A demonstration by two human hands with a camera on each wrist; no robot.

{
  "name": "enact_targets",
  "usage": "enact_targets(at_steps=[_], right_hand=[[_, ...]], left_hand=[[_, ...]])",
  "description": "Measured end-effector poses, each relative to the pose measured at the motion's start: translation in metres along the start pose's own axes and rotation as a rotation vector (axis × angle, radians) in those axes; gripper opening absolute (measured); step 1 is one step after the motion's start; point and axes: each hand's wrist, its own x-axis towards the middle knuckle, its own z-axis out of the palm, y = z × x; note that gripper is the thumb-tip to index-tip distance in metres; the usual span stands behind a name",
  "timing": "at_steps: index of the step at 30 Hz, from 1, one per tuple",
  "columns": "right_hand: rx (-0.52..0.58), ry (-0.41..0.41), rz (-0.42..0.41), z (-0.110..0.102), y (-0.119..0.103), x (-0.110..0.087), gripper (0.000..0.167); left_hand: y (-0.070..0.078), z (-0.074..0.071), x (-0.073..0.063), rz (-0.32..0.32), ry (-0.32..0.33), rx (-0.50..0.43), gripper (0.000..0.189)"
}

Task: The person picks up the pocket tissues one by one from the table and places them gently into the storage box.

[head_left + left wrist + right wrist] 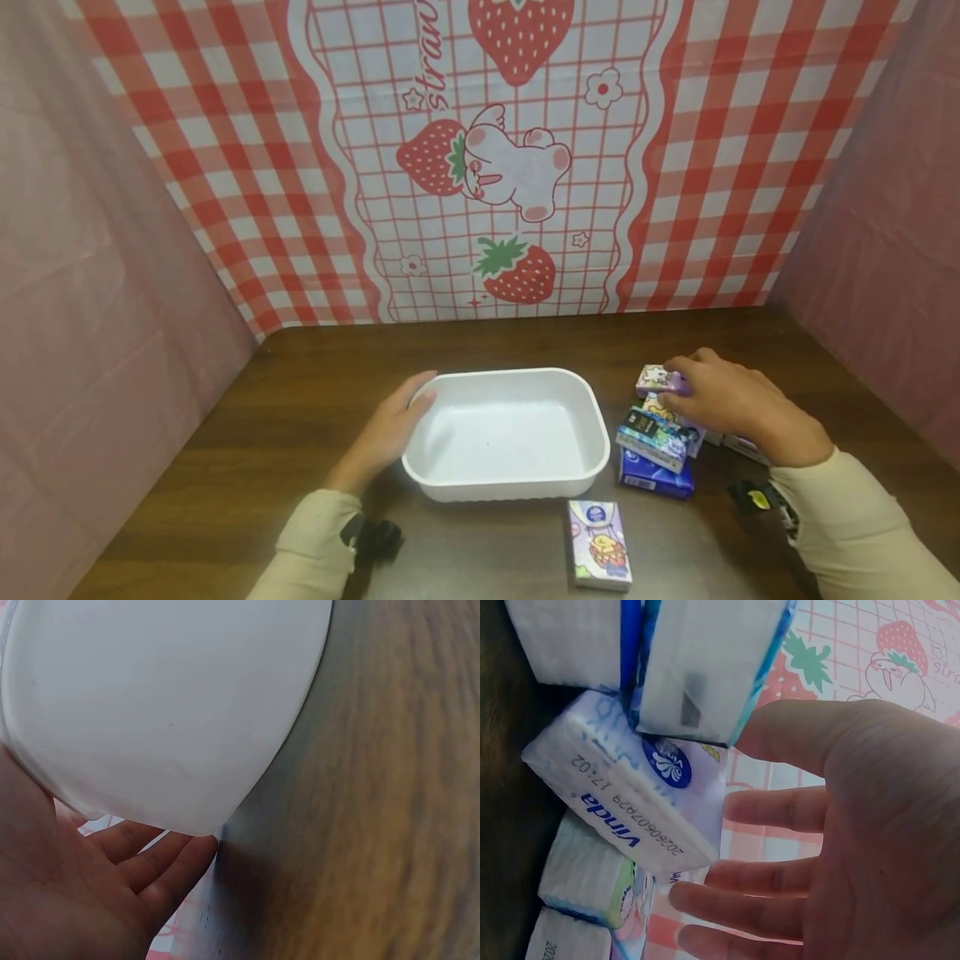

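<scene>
A white plastic basin [506,487] stands on the brown table. My left hand [390,429] holds its left end, thumb over the rim and fingers along the outer wall; the left wrist view shows the fingers [176,874] against the basin [165,712]. My right hand [731,400] is over a heap of tissue packs, its fingers spread and nearly straight. Under its fingertips lies a purple-and-white tissue pack [652,379]. Nearer me are a teal floral tissue pack [652,437] and a blue tissue pack [654,477]. A Vinda tissue pack [641,795] shows beside the right fingers.
A lilac tissue pack with a chick picture [600,546] lies alone in front of the basin. Part of another white pack [744,450] shows under the right wrist. A strawberry-patterned cloth [495,167] hangs behind the table, with pink cloth [112,250] at the sides.
</scene>
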Motion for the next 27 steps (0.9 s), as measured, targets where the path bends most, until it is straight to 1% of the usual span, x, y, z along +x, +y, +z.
enact_targets(at_steps=[5,14,20,27], right_hand=[[-0.005,-0.021,-0.007,-0.0008,-0.0011,0.0001,0.075],[0.022,-0.070,0.010,0.0023,-0.0060,-0.0027,0.083],[0.012,-0.068,0.012,0.0024,-0.0059,-0.0021,0.081],[-0.008,-0.055,0.003,0.0045,-0.0032,-0.0001,0.071]], left_hand=[[0.0007,0.0006,0.0012,-0.011,-0.001,-0.004,0.047],[-0.0004,0.0007,0.0004,0.025,0.012,0.009,0.047],[-0.0011,0.0004,0.0001,0.032,0.014,0.008,0.046],[-0.0015,0.0007,0.0002,0.031,0.012,-0.001,0.046]])
